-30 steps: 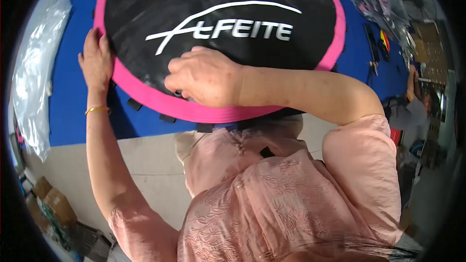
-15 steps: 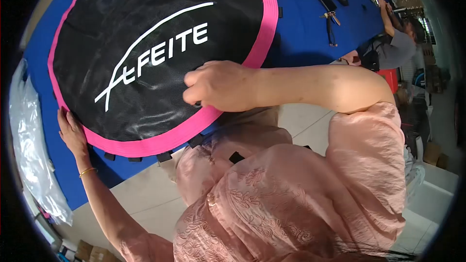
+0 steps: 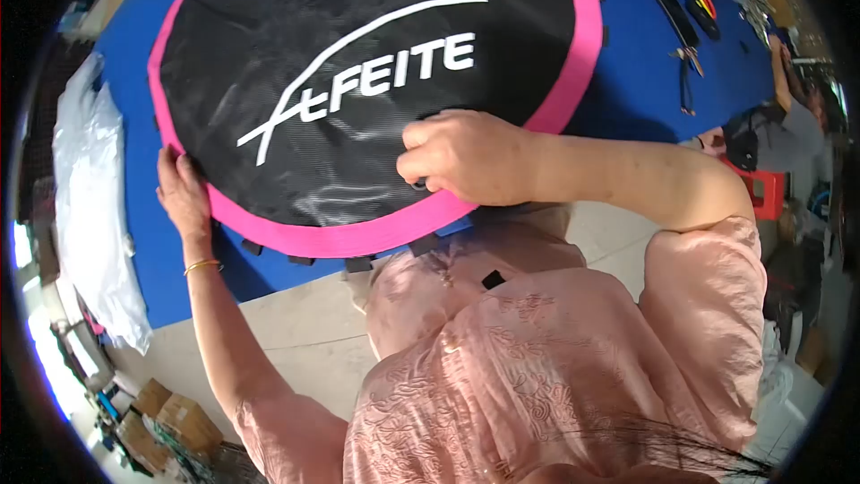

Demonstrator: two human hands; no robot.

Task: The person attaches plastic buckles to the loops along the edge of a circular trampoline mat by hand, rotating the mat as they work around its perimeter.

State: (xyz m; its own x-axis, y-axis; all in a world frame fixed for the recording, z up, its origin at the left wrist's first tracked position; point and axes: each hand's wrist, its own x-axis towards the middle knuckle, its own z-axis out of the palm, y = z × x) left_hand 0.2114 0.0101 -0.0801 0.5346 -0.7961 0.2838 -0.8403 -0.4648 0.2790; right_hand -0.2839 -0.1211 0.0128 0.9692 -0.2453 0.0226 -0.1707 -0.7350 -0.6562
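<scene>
A round black mesh mat [image 3: 358,139] with a pink band [image 3: 358,240] and white lettering lies before me, with several black tabs along its edge. It looks like a trampoline mat. My left hand [image 3: 185,193] rests on the pink band at the mat's left side, its fingers stretched out. Over the near right part of the mat, my right hand [image 3: 475,157] is closed in a fist. A small dark bit shows under its curled fingers; what it belongs to is hidden.
The mat lies on a blue-covered table [image 3: 627,99]. To the right are a black strip-like object [image 3: 669,9], keys [image 3: 688,58] and a red-yellow-black item [image 3: 703,7]. Clear plastic [image 3: 90,206] hangs at the left. A co-worker [image 3: 788,125] is beyond the right end; cardboard boxes [image 3: 184,421] stand below left.
The view has shifted, so mat, table and hands appear farther right and a little higher. Both hands keep about the same places on the mat, the right one still closed.
</scene>
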